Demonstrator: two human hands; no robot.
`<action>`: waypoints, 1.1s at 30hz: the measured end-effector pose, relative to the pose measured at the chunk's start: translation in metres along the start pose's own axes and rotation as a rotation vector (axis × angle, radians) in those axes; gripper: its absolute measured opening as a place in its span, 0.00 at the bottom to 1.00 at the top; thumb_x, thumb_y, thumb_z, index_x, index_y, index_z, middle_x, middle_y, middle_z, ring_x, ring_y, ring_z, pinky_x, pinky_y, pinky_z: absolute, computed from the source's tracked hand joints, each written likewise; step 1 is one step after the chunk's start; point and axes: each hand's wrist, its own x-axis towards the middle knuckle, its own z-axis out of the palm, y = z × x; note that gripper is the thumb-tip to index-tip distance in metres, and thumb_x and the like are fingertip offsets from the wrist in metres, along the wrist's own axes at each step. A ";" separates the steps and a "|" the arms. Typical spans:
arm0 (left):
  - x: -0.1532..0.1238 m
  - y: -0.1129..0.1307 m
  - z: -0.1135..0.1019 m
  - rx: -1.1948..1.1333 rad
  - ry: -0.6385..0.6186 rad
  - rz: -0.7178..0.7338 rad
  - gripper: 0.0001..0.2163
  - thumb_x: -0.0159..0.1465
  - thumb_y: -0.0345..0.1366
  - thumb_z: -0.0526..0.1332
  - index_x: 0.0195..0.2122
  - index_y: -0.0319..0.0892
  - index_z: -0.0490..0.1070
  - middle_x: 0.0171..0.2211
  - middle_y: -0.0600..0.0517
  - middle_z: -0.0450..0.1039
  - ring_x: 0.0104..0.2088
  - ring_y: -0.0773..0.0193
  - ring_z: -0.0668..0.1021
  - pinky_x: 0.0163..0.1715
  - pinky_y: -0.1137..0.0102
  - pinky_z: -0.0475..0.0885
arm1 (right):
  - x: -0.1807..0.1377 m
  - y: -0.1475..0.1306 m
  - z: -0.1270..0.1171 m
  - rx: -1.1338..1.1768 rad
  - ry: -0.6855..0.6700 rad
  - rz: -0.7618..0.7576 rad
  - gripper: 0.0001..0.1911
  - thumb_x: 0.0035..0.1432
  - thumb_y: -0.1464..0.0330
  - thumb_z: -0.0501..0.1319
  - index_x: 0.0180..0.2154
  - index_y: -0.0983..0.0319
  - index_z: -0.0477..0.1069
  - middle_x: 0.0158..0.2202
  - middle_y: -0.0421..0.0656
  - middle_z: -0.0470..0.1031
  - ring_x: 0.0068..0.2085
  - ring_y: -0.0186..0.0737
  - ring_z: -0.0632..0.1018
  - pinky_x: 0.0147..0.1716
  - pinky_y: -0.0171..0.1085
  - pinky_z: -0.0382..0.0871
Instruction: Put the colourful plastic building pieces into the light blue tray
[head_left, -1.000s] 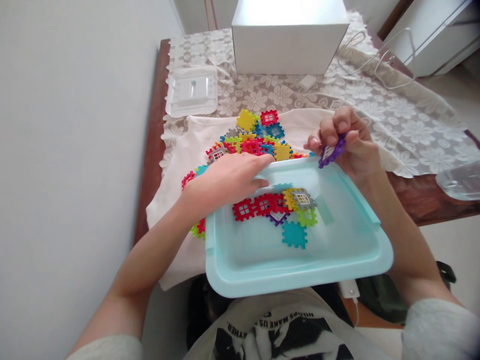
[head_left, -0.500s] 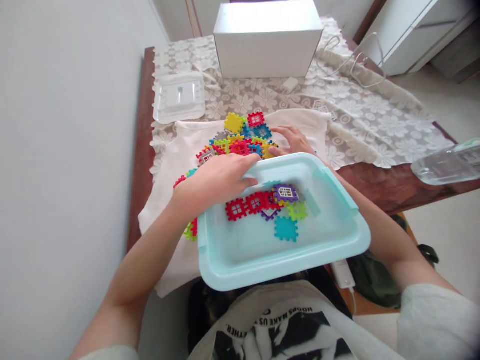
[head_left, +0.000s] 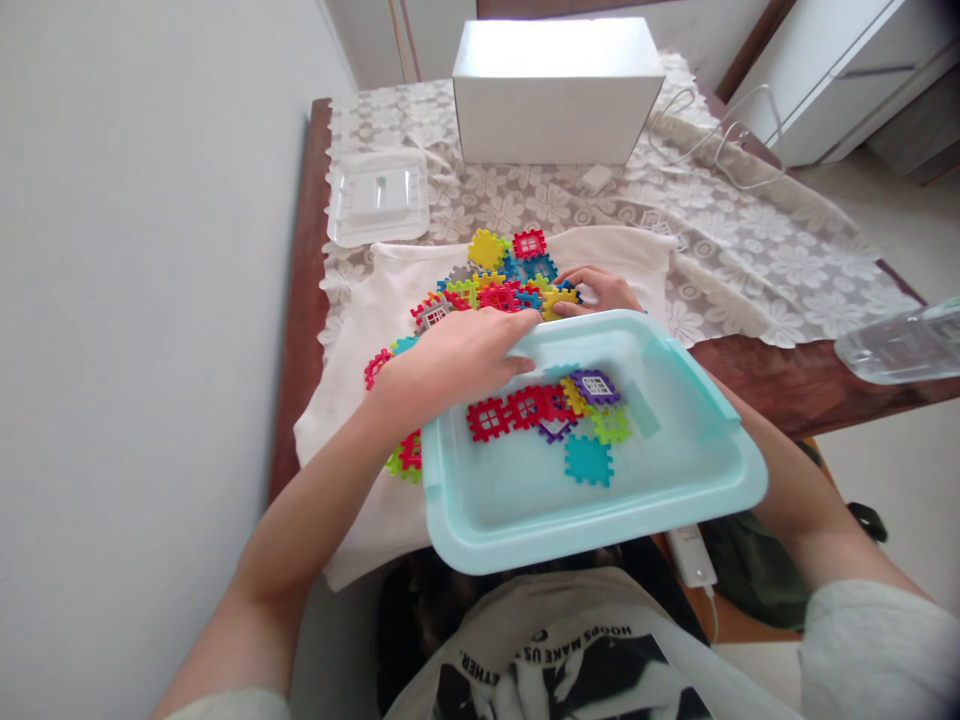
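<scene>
Nearest to you, the pale blue tray (head_left: 525, 520) sits at the table edge, half over your lap, with its long side running left to right. Inside the tray, toward its far wall, lie some toy tiles (head_left: 555, 410): red ones, a purple one, a green one and a blue one; the near half of the tray floor is bare. Your left hand (head_left: 457, 360) lies over the far left rim of the tray, fingers curled on the rim and closed on it, holding no tile. Just behind the tray, on the white cloth (head_left: 360, 330), is the pile of coloured tiles (head_left: 499, 280), so the pile lies straight ahead of both hands. Your right hand (head_left: 600, 290) is the nearer one: it rests at the right side of the pile, just beyond the far rim of the tray, fingertips touching the tiles; I cannot tell if it already pinches one. Between the pile and the tray there is only the low rim to pass over. Some tiles also stick out at the left of the tray, under your left wrist. Farther behind the pile, on the lace tablecloth (head_left: 750, 270), stand a clear lid (head_left: 379, 195) to the left and a white box (head_left: 559, 90) at the back, both well apart from the pile.
</scene>
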 end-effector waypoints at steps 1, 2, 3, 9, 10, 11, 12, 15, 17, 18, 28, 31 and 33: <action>0.000 0.000 0.000 -0.001 0.000 0.000 0.12 0.76 0.42 0.60 0.58 0.47 0.73 0.50 0.45 0.85 0.50 0.47 0.85 0.45 0.64 0.75 | -0.001 -0.003 -0.001 0.010 0.012 -0.009 0.26 0.53 0.42 0.77 0.39 0.55 0.80 0.54 0.49 0.84 0.58 0.60 0.82 0.62 0.54 0.75; 0.000 0.000 0.000 -0.003 0.001 0.002 0.13 0.76 0.42 0.60 0.58 0.47 0.73 0.50 0.44 0.85 0.49 0.47 0.85 0.45 0.63 0.75 | -0.001 -0.006 -0.003 0.011 0.032 -0.016 0.25 0.55 0.42 0.76 0.38 0.55 0.80 0.51 0.48 0.84 0.56 0.58 0.82 0.62 0.53 0.74; 0.000 0.000 0.000 -0.005 0.001 0.005 0.13 0.76 0.42 0.60 0.59 0.47 0.73 0.50 0.44 0.85 0.50 0.47 0.85 0.46 0.63 0.75 | -0.002 -0.009 -0.004 0.013 0.056 -0.018 0.23 0.57 0.43 0.75 0.37 0.55 0.81 0.49 0.48 0.84 0.54 0.56 0.82 0.61 0.52 0.74; -0.001 0.001 -0.003 -0.002 0.003 0.014 0.13 0.76 0.42 0.60 0.58 0.47 0.73 0.50 0.44 0.85 0.49 0.47 0.86 0.43 0.63 0.74 | -0.002 -0.017 -0.010 0.320 0.177 0.072 0.25 0.58 0.42 0.77 0.36 0.57 0.80 0.34 0.41 0.79 0.37 0.41 0.75 0.44 0.43 0.71; -0.001 0.001 -0.003 0.001 0.004 0.013 0.12 0.77 0.43 0.60 0.57 0.46 0.73 0.49 0.44 0.85 0.49 0.47 0.86 0.42 0.63 0.74 | -0.002 -0.018 -0.011 0.409 0.187 0.088 0.26 0.57 0.42 0.77 0.35 0.57 0.80 0.33 0.40 0.78 0.36 0.40 0.74 0.43 0.42 0.71; -0.001 0.001 -0.003 0.003 0.003 0.011 0.12 0.77 0.43 0.60 0.56 0.46 0.73 0.49 0.44 0.85 0.49 0.46 0.86 0.42 0.63 0.74 | -0.001 -0.020 -0.012 0.502 0.195 0.100 0.27 0.57 0.41 0.78 0.35 0.56 0.79 0.33 0.40 0.78 0.36 0.40 0.74 0.43 0.42 0.72; 0.000 0.000 -0.003 0.005 0.002 0.007 0.11 0.77 0.43 0.60 0.56 0.46 0.73 0.48 0.44 0.85 0.48 0.46 0.86 0.41 0.63 0.74 | -0.001 -0.023 -0.013 0.595 0.196 0.108 0.26 0.56 0.41 0.78 0.36 0.56 0.79 0.33 0.39 0.79 0.36 0.40 0.75 0.44 0.42 0.73; 0.000 0.000 -0.004 0.000 -0.003 0.000 0.11 0.77 0.44 0.61 0.55 0.46 0.73 0.48 0.44 0.85 0.47 0.47 0.86 0.41 0.63 0.73 | -0.003 -0.033 -0.015 0.833 0.148 0.120 0.25 0.53 0.43 0.80 0.37 0.54 0.80 0.36 0.39 0.80 0.38 0.41 0.77 0.46 0.43 0.77; 0.000 0.000 -0.005 -0.010 -0.001 -0.001 0.11 0.76 0.44 0.61 0.54 0.47 0.73 0.47 0.44 0.85 0.47 0.47 0.86 0.41 0.63 0.73 | -0.009 -0.042 -0.016 0.916 0.074 0.097 0.23 0.53 0.44 0.80 0.36 0.53 0.81 0.37 0.40 0.79 0.39 0.41 0.78 0.48 0.43 0.78; 0.001 -0.001 -0.004 -0.015 -0.002 -0.003 0.10 0.76 0.44 0.61 0.54 0.47 0.74 0.47 0.44 0.85 0.46 0.47 0.86 0.40 0.64 0.73 | -0.013 -0.047 -0.017 0.934 0.039 0.076 0.22 0.54 0.44 0.80 0.34 0.53 0.81 0.38 0.40 0.78 0.41 0.41 0.79 0.51 0.44 0.78; 0.002 -0.001 -0.003 -0.031 -0.019 -0.011 0.13 0.76 0.43 0.61 0.57 0.47 0.74 0.50 0.44 0.85 0.50 0.47 0.86 0.44 0.63 0.75 | -0.029 -0.085 -0.027 0.678 -0.317 0.029 0.22 0.63 0.41 0.70 0.40 0.51 0.89 0.54 0.45 0.86 0.60 0.54 0.84 0.66 0.53 0.78; 0.002 -0.001 -0.004 -0.036 -0.020 -0.032 0.11 0.76 0.45 0.61 0.54 0.48 0.74 0.46 0.46 0.85 0.47 0.47 0.86 0.42 0.63 0.74 | -0.018 -0.066 -0.020 0.593 -0.006 0.087 0.29 0.61 0.35 0.69 0.40 0.53 0.85 0.48 0.46 0.86 0.52 0.53 0.86 0.58 0.53 0.83; 0.002 -0.001 -0.004 -0.035 -0.017 -0.037 0.11 0.76 0.46 0.61 0.53 0.48 0.74 0.46 0.46 0.84 0.46 0.47 0.86 0.41 0.63 0.74 | -0.011 -0.047 -0.016 0.421 0.097 0.108 0.30 0.61 0.35 0.69 0.41 0.54 0.84 0.47 0.47 0.86 0.53 0.53 0.85 0.58 0.52 0.83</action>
